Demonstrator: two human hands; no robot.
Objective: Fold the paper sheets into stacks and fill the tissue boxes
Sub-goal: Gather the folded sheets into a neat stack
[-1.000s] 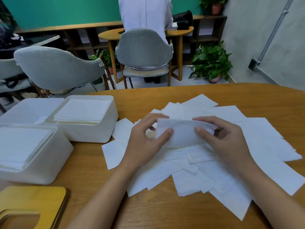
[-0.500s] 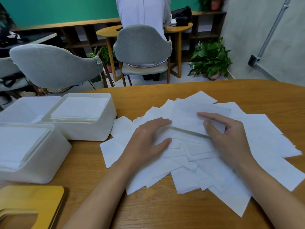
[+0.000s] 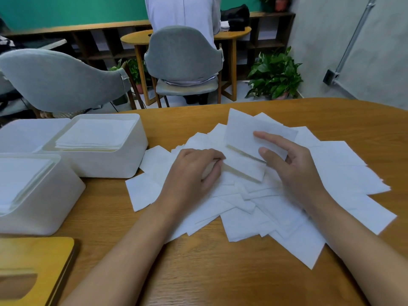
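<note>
Since half a second ago the folded sheet (image 3: 247,138) has lifted off the pile, its far flap upright. With fingers curled, the left hand (image 3: 192,173) pinches its left end and the right hand (image 3: 293,164) pinches its right end. Thin, soft, rectangular loose sheets (image 3: 344,173) fan out beneath both hands. Left of the left hand stand three rounded white boxes (image 3: 106,164), two holding flat stacks. The table (image 3: 220,272) is wood-grained, with a teal wall (image 3: 66,9) beyond.

Teal wall (image 3: 66,9), grey chairs (image 3: 183,51), potted plant (image 3: 276,76).
</note>
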